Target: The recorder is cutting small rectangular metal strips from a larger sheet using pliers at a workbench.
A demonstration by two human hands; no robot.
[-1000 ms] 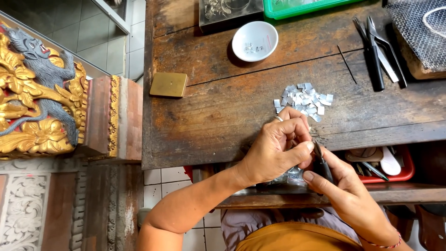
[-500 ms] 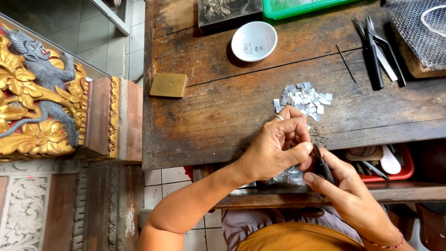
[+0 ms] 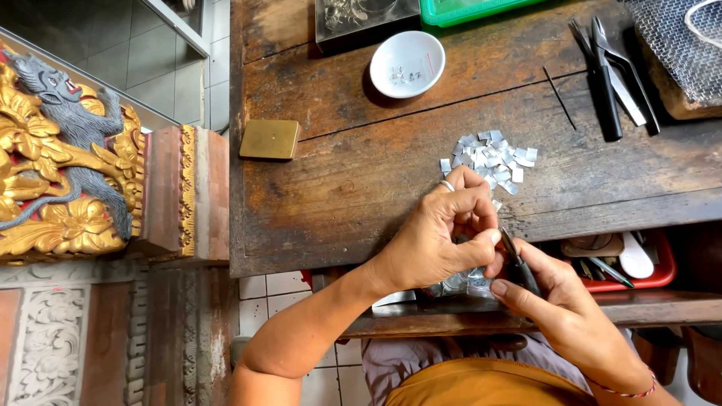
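— What do you have at the hands?

— I see the left hand point(image 3: 440, 240) at the near edge of the wooden workbench point(image 3: 338, 188), fingers curled in and fingertips pinched together on something too small for me to make out. A ring sits on one finger. The right hand point(image 3: 560, 308) is just beside it, touching it at the fingertips, and is closed around a dark slim tool point(image 3: 519, 265) whose tip points up toward the left hand's pinch.

— Where is the material they work from?

— Just beyond the left hand's knuckles, a pile of small silver metal pieces point(image 3: 490, 159) lies on the bench. Under the hands, below the bench edge, I see something shiny and crumpled, but I cannot tell what it is.

— And around that?

— A white bowl point(image 3: 408, 64) with a few tiny bits in it stands farther back. A flat brass block point(image 3: 269, 139) lies near the left edge. Black pliers and tweezers point(image 3: 613, 71) lie at the far right, with a thin dark wire point(image 3: 560, 98) beside them. A red tray point(image 3: 639, 267) of tools sits on a shelf under the bench, to the right of the right hand. A gilded carving point(image 3: 68, 158) stands well off to the left.
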